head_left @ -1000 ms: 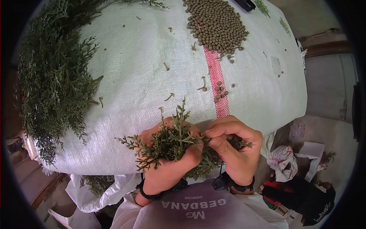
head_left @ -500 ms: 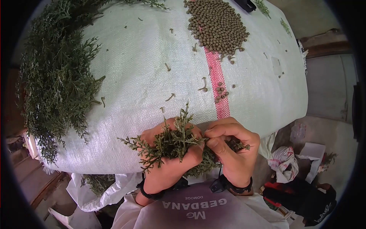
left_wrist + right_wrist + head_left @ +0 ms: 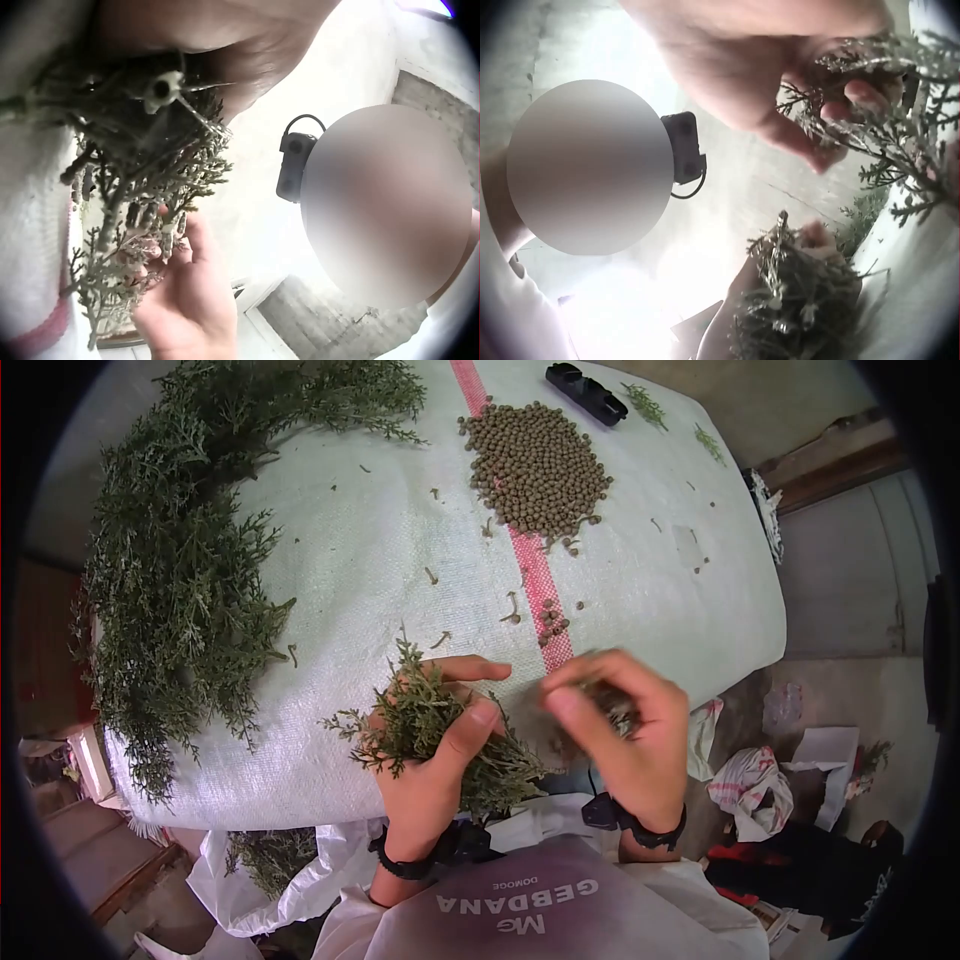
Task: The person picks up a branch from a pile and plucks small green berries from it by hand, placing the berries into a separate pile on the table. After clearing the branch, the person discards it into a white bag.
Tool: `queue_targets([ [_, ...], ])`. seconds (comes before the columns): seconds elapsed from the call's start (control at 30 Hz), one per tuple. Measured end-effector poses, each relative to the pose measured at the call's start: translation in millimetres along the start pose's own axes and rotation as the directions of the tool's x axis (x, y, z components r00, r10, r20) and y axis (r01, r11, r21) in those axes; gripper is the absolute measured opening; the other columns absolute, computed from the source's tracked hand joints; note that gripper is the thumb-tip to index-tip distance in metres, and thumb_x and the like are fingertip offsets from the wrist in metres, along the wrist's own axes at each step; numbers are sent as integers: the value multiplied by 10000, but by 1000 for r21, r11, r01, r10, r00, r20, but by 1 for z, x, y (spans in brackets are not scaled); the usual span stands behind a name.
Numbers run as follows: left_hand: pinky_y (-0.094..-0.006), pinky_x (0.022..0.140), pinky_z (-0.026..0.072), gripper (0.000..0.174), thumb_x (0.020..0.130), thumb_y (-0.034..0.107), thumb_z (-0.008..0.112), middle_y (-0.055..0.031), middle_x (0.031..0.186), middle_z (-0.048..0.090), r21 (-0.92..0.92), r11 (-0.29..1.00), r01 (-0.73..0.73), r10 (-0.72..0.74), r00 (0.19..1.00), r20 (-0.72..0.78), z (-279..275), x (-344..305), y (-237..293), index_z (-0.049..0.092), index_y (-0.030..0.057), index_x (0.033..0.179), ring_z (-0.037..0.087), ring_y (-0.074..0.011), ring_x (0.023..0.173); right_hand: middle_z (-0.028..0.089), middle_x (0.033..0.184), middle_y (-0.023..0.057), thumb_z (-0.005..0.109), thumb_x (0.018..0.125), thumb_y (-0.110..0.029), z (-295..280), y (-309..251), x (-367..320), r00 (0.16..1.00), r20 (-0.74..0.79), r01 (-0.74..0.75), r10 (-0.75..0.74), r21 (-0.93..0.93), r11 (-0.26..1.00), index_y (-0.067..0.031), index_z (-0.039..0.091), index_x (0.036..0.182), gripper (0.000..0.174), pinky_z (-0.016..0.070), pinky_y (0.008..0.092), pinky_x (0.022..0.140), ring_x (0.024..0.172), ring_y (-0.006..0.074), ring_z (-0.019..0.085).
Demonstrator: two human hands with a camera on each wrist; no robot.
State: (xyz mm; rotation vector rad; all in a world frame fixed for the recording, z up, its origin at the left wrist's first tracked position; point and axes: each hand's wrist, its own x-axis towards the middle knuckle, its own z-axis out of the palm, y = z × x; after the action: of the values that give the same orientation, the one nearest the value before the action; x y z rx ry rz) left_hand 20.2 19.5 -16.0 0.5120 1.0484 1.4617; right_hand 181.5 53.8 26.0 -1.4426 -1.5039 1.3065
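Observation:
My left hand [image 3: 425, 790] grips a bunch of green conifer sprigs [image 3: 415, 720] at the near edge of a stuffed white woven sack [image 3: 370, 580]. The thumb and index finger stand partly spread, and leafy ends stick out on both sides of the hand. To its right, my right hand [image 3: 645, 735] is blurred, thumb and index finger close together. The right wrist view shows its fingers curled round a thin conifer sprig [image 3: 847, 139], with the left hand's bunch [image 3: 795, 307] below and apart from it.
A pile of small round brown beads [image 3: 540, 470] lies on the sack by its red stripe [image 3: 535, 565]. More conifer branches [image 3: 190, 600] cover the left side. A black object [image 3: 585, 392] lies at the far edge. Several bent brown bits [image 3: 513, 608] are scattered about.
The right hand has pulled away from the left hand's bunch, where its fingertips were pinching. The left thumb and index finger have spread. The head view has shifted, showing more of the sack's far side.

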Motion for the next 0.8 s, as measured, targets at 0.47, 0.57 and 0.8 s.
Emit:
queue_targets([
  [0.47, -317, 876, 510, 341, 816, -8, 611, -104, 1009, 639, -215, 974, -66, 78, 996, 48, -5, -4, -9, 563, -3, 1154, 627, -194, 907, 626, 776, 42, 781, 737, 26, 18, -2, -6, 869, 178, 496, -463, -303, 814, -9, 734, 979, 249, 377, 213, 506, 628, 63, 575],
  [0.57, -324, 886, 509, 333, 825, 3, 656, -101, 1029, 641, -112, 993, -40, 47, 997, 66, -8, -9, -6, 566, -2, 1146, 631, -199, 931, 631, 797, 36, 787, 731, 29, 11, -2, -3, 856, 136, 517, -499, -279, 810, -21, 738, 1010, 288, 361, 213, 500, 617, 54, 557],
  [0.8, -334, 854, 515, 298, 836, 7, 733, -89, 1012, 643, -16, 1000, 22, -21, 998, 66, -16, -10, -5, 569, 13, 1085, 645, -205, 931, 658, 874, 31, 757, 805, -19, 2, 0, -1, 970, -106, 238, -219, 215, 947, 22, 706, 899, 115, 397, 203, 542, 641, 26, 520],
])
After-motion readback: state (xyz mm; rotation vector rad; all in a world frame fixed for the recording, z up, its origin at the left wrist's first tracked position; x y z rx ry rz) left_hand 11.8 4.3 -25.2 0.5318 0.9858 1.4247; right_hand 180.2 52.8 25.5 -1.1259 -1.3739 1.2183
